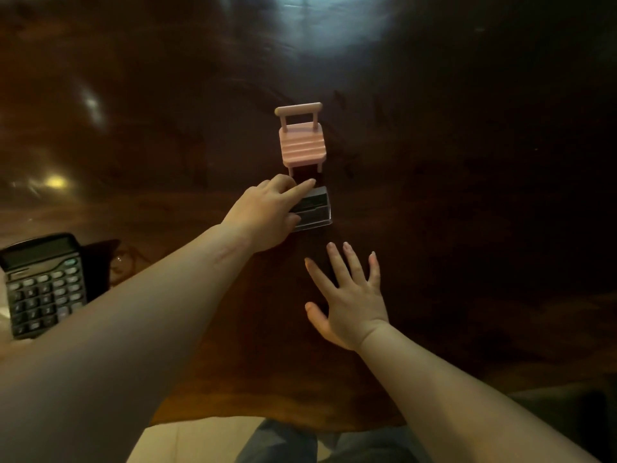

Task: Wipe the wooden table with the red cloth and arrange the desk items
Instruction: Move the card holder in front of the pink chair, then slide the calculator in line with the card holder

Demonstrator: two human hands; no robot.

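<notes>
Near the middle of the frame, your left hand (263, 215) pinches the small clear plastic holder with a dark inside (317, 212), just below the little pink slatted toy chair (302, 143). Your right hand (350, 302) is spread wide open, holding nothing. No red cloth shows, so wiping the dark shiny wooden table (467, 162) seems done. The black calculator with grey keys (43, 285) at lower left likely needs tidying.

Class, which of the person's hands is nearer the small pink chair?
Left. The left hand holds the clear card holder just before the pink chair; the right hand lies spread, nearer the person.
</notes>
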